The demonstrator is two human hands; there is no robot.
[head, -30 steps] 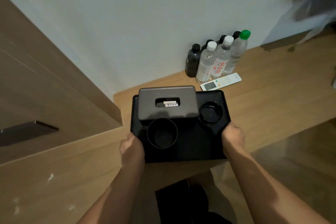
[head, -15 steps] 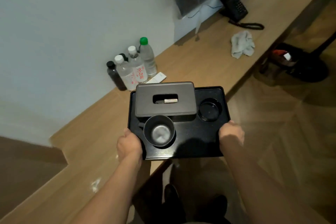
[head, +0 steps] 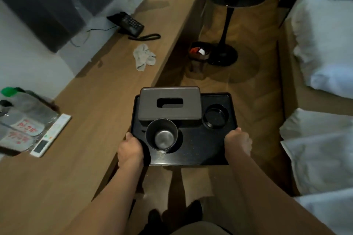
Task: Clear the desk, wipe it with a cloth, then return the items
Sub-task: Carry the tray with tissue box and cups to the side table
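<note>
Gripping black tray [head: 200,156] side edges, left hand [head: 130,150], right hand [head: 238,143]

Both hands [head: 130,149] grip the black tray [head: 200,150].

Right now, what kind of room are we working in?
Most likely a hotel room: a long wooden desk with a corded phone, white bedding on the right, and a tissue box on a carried tray.

The clear plastic water bottles [head: 21,118] at the left edge were blurred and cut off, their red label print unreadable. The fingers of both hands were hidden under the black rectangular tray [head: 200,150]. Nothing could be made out inside the slot of the grey tissue box [head: 170,103].
</note>
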